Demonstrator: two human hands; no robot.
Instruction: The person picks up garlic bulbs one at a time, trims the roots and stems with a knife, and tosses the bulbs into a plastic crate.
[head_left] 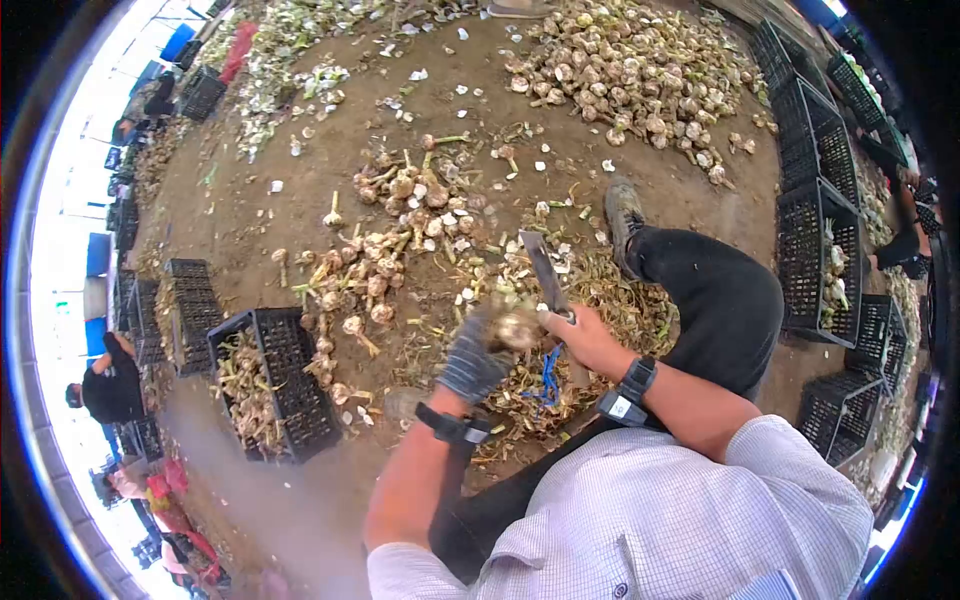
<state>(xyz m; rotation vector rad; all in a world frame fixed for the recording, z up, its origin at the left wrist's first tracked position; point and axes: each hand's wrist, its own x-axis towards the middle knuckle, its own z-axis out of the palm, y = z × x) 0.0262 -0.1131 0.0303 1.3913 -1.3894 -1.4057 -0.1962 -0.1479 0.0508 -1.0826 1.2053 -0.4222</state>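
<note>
My left hand (470,362), in a grey knit glove and blurred by motion, is closed around a garlic bulb (518,331) in front of my body. Bare, my right hand (588,342) grips a knife (543,268) whose broad blade points up and away from me, just beyond the bulb. Dry garlic trimmings (625,305) lie on the ground beneath my hands and beside my leg. A blue strip (546,380) lies among them. Beyond my left hand is a loose heap of garlic bulbs (425,195) with their stalks on.
A black crate (290,375) full of trimmings and stalks stands to my left. At the upper right lies a large garlic pile (640,75). Stacked black crates (815,235) line the right side. Other people, including a person in black (112,385), are at the far edges.
</note>
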